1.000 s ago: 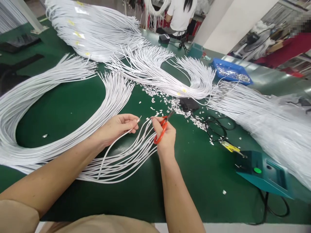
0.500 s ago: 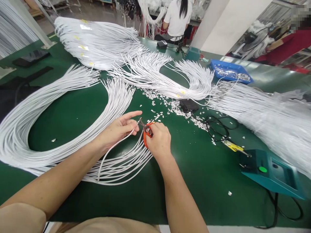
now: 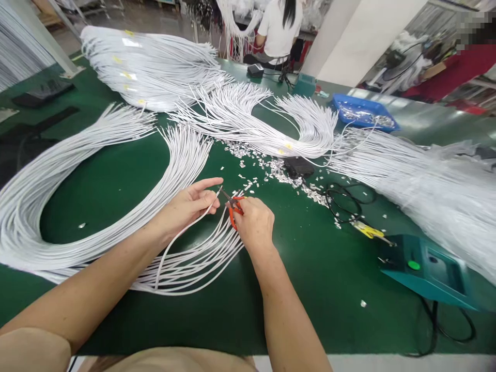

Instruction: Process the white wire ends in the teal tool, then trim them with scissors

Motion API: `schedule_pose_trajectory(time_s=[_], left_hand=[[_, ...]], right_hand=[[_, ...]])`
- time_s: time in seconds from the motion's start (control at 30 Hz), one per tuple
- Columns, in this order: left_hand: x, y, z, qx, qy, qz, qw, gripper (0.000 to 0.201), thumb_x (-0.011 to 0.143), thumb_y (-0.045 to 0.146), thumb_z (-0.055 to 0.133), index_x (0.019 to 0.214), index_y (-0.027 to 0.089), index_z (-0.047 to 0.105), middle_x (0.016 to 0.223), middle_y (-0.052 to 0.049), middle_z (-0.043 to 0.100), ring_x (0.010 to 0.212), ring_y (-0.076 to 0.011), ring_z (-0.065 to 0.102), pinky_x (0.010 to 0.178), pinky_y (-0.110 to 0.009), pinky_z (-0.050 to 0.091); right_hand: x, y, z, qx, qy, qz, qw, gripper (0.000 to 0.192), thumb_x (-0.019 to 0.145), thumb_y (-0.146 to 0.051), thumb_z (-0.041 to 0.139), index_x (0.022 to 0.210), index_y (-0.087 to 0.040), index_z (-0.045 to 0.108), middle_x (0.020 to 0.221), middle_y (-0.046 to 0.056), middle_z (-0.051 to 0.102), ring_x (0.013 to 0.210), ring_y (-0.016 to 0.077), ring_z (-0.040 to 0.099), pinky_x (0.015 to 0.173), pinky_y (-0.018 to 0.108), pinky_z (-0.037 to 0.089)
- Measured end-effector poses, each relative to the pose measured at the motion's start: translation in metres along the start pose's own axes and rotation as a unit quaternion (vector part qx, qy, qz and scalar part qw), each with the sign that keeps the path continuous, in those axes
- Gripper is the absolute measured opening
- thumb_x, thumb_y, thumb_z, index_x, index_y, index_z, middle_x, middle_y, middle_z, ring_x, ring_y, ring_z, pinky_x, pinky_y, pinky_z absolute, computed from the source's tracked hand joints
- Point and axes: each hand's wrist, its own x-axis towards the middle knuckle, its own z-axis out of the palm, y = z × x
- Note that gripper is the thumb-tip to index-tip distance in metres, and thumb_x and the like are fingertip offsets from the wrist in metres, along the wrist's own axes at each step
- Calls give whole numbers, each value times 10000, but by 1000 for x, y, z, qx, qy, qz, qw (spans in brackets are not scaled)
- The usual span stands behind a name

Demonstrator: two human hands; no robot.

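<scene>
Pinching one thin white cable (image 3: 185, 232) near its bare tip, left hand (image 3: 189, 206); right hand (image 3: 251, 225) clenched on one pair of orange-handled snips (image 3: 233, 206), blades at that tip. Around them: four large white cable bundles (image 3: 93, 206), scattered white offcuts (image 3: 279, 170), green table (image 3: 310, 279), one teal machine (image 3: 426, 271).
</scene>
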Motion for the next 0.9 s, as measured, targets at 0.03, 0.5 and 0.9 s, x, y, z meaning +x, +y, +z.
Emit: schedule_pose_trajectory(time_s=[0.03,0.5,0.9], left_hand=[[-1,-2,1,20,1,5,1000,496,797,330,658,1263,213,534,699,30,606,637,-94,534,696,-248,444],[-13,47,53,494,70,146,854,460,813,593,492,1002,218,680,955,-48,681,884,-215,590,789,-334,428],[2,75,73,461,97,212,856,393,757,513,578,705,141,694,566,2,585,564,-124,511,555,-230,363]], right_hand=[[1,1,-2,5,13,5,1000,242,880,-323,555,677,-198,596,687,5,599,671,140,487,606,275,271],[-6,0,-47,-99,127,26,987,140,862,-270,536,774,-180,595,800,52,591,802,205,467,670,347,241],[-38,13,-79,-125,128,83,980,162,873,-265,531,820,-155,638,854,80,625,867,233,497,709,364,277]])
